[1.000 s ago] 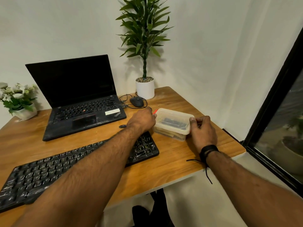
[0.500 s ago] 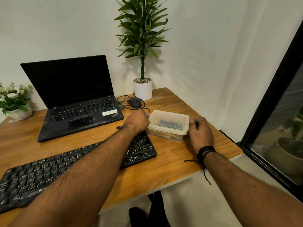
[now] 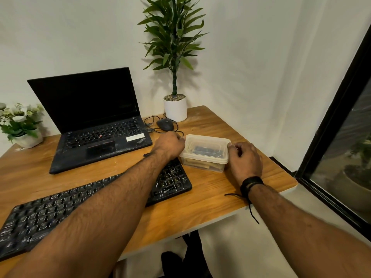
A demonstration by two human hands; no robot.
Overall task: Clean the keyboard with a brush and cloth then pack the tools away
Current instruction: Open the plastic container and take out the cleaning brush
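A clear plastic box (image 3: 204, 152) with its lid on stands on the wooden desk (image 3: 200, 203), right of the black keyboard (image 3: 50, 213). Dark and tan items show dimly through its walls. My left hand (image 3: 170, 144) grips the box's left end, fingers curled round the lid edge. My right hand (image 3: 246, 159) grips the right end the same way. The dusty keyboard lies diagonally across the desk front, partly under my left forearm. No brush or cloth is plainly visible.
An open black laptop (image 3: 96, 125) sits behind the keyboard. A black mouse (image 3: 165, 124) with its cable lies near a white plant pot (image 3: 175, 109). A small flower pot (image 3: 22, 127) stands at far left. The desk edge and a window frame (image 3: 329, 125) are close on the right.
Both hands stay on the ends of the box. The red sliver seen at the box's left corner is now hidden. The camera view has shifted slightly.
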